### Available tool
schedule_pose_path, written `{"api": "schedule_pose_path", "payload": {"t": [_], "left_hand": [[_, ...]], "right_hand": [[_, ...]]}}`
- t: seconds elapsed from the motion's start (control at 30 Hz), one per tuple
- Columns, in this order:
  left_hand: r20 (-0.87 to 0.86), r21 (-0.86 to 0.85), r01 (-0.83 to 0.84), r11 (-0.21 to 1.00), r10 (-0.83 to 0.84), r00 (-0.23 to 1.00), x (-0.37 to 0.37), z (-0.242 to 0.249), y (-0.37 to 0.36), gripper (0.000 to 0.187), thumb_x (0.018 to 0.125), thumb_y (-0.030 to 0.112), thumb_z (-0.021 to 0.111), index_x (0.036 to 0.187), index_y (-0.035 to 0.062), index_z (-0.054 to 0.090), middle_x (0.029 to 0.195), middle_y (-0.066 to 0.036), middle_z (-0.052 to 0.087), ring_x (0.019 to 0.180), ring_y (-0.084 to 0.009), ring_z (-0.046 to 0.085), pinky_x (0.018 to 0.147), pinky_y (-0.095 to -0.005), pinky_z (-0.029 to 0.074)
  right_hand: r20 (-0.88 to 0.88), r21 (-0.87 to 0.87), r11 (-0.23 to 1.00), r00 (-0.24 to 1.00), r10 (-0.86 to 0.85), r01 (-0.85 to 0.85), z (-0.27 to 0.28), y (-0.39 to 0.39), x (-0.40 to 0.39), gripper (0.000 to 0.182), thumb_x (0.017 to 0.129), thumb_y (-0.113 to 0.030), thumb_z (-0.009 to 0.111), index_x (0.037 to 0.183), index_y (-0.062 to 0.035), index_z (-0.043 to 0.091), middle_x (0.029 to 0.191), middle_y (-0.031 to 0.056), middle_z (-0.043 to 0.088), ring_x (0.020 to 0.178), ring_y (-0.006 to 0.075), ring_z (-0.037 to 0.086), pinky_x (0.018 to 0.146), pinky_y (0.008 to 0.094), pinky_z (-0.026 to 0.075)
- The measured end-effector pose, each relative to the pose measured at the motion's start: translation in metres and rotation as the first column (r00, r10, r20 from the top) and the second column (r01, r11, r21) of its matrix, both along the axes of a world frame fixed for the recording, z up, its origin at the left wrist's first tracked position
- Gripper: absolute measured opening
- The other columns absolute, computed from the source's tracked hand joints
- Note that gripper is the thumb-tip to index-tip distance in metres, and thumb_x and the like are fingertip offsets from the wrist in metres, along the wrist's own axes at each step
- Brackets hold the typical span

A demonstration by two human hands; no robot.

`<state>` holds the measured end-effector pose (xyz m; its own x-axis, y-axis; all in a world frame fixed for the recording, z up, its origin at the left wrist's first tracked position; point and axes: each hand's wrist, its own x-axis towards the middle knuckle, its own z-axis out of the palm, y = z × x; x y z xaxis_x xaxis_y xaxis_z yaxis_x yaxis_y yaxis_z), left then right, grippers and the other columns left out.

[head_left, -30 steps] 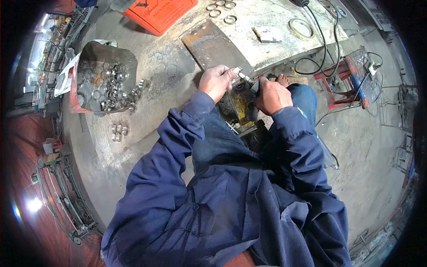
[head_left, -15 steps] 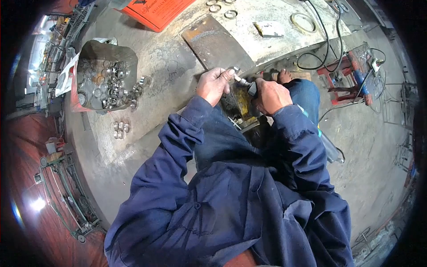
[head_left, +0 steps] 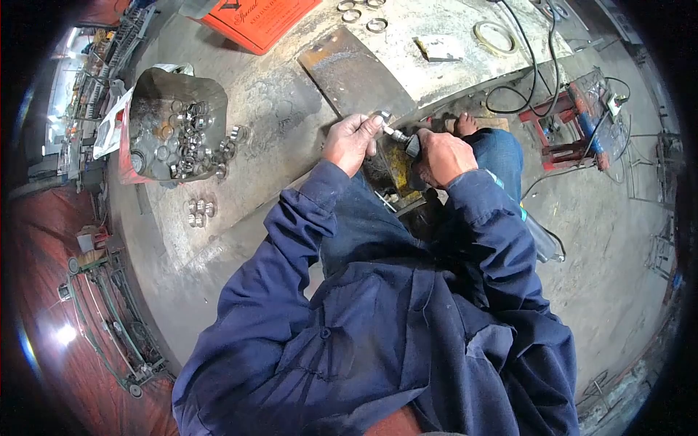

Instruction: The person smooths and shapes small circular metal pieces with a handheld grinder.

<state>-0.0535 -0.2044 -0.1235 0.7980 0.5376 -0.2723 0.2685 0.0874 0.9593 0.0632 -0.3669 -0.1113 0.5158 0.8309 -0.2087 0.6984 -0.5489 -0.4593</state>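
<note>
My left hand (head_left: 352, 142) is closed, with a small metal ring (head_left: 384, 115) pinched between thumb and fingers. Wrapped round a die grinder (head_left: 412, 146) is my right hand (head_left: 448, 158), and the tool's body runs back under my right wrist. A pale grinding tip (head_left: 390, 131) points from the tool towards my left hand, right at the ring. Beneath both hands is a yellow-stained metal piece (head_left: 396, 166), partly hidden by them. A rusty steel plate (head_left: 356, 69) lies just beyond my left hand.
To the left, a cut-open can (head_left: 218, 94) holds many metal rings, with several rings (head_left: 200, 212) grouped below it. An orange tin (head_left: 265, 25) stands at the back. Larger rings (head_left: 376, 25) lie on the board. Black cable (head_left: 536, 73) loops near a red metal frame (head_left: 563, 138) at right.
Both hands keep their hold on the ring and the grinder and have barely moved. The whole view has shifted very slightly.
</note>
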Motion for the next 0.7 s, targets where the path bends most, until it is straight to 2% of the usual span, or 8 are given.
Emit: {"api": "schedule_pose_path", "payload": {"t": [0.07,0.13,0.27,0.33,0.4,0.43,0.67,0.7], "left_hand": [[-0.021,-0.005,0.000,1.000,0.000,1.000,0.000,-0.002,0.002,0.033,0.091,0.035,0.061,0.079,0.0046,0.061,0.056,0.004,0.049,0.051,-0.0040,0.042,0.050,-0.0204,0.034],[-0.046,-0.011,0.000,1.000,0.000,0.999,0.002,-0.001,0.003,0.033,0.091,0.035,0.061,0.079,0.0046,0.061,0.055,0.004,0.048,0.051,-0.0041,0.042,0.050,-0.0209,0.034],[-0.103,0.145,0.000,0.989,0.015,0.995,0.005,0.005,0.002,0.034,0.089,0.036,0.063,0.077,0.0041,0.064,0.056,0.002,0.051,0.051,-0.0056,0.043,0.051,-0.0228,0.036],[-0.126,0.214,0.006,0.977,0.022,0.992,0.006,0.004,0.004,0.034,0.089,0.036,0.063,0.076,0.0039,0.064,0.057,0.001,0.052,0.052,-0.0061,0.043,0.051,-0.0238,0.036],[-0.028,0.349,0.026,0.937,-0.017,0.999,0.009,0.000,0.009,0.036,0.088,0.037,0.063,0.076,0.0033,0.065,0.058,0.000,0.053,0.055,-0.0068,0.042,0.052,-0.0255,0.037],[-0.026,0.351,0.024,0.936,-0.016,1.000,0.011,0.000,0.011,0.036,0.088,0.037,0.063,0.076,0.0033,0.065,0.058,0.000,0.053,0.055,-0.0068,0.042,0.052,-0.0255,0.037],[-0.072,0.354,0.071,0.933,-0.048,0.996,0.025,0.006,0.011,0.039,0.089,0.037,0.062,0.075,0.0011,0.064,0.058,-0.001,0.051,0.056,-0.0074,0.039,0.052,-0.0272,0.036],[-0.044,0.337,0.068,0.939,-0.057,0.997,0.026,0.005,0.012,0.039,0.089,0.037,0.062,0.075,0.0013,0.064,0.057,0.000,0.051,0.056,-0.0075,0.039,0.051,-0.0274,0.036]], "right_hand": [[0.009,0.005,1.000,1.000,-0.008,0.008,0.000,0.000,0.003,0.030,0.068,-0.018,0.068,0.094,-0.0046,0.058,0.081,0.0214,0.063,0.084,0.0390,0.062,0.071,0.0471,0.048],[0.054,0.005,0.996,0.994,-0.092,0.092,0.001,0.002,0.003,0.016,0.074,-0.011,0.058,0.089,-0.0027,0.058,0.082,0.0223,0.065,0.082,0.0385,0.064,0.071,0.0468,0.050],[0.046,0.030,0.997,0.997,-0.068,0.066,-0.003,0.001,0.000,0.015,0.075,-0.011,0.057,0.088,-0.0026,0.058,0.081,0.0227,0.064,0.081,0.0387,0.065,0.069,0.0469,0.051],[0.046,0.062,0.998,0.999,0.019,-0.022,-0.003,0.000,0.000,0.014,0.076,-0.011,0.057,0.087,-0.0027,0.058,0.078,0.0223,0.064,0.078,0.0385,0.065,0.067,0.0469,0.051],[0.039,0.048,0.999,0.999,-0.015,0.014,-0.009,0.002,0.004,0.020,0.073,-0.013,0.060,0.090,-0.0028,0.057,0.079,0.0223,0.064,0.080,0.0395,0.063,0.068,0.0474,0.050],[0.029,0.030,0.998,0.998,-0.053,0.052,-0.011,0.003,0.006,0.027,0.070,-0.015,0.064,0.092,-0.0030,0.055,0.080,0.0222,0.063,0.082,0.0406,0.062,0.070,0.0479,0.048],[0.040,-0.007,0.993,0.992,-0.119,0.120,-0.004,0.002,0.006,0.026,0.070,-0.015,0.064,0.091,-0.0023,0.055,0.079,0.0226,0.063,0.083,0.0405,0.062,0.070,0.0473,0.048],[0.056,0.045,0.996,0.995,-0.085,0.082,-0.008,0.002,0.004,0.018,0.075,-0.013,0.058,0.089,-0.0028,0.056,0.078,0.0224,0.064,0.081,0.0393,0.063,0.069,0.0472,0.050]]}}
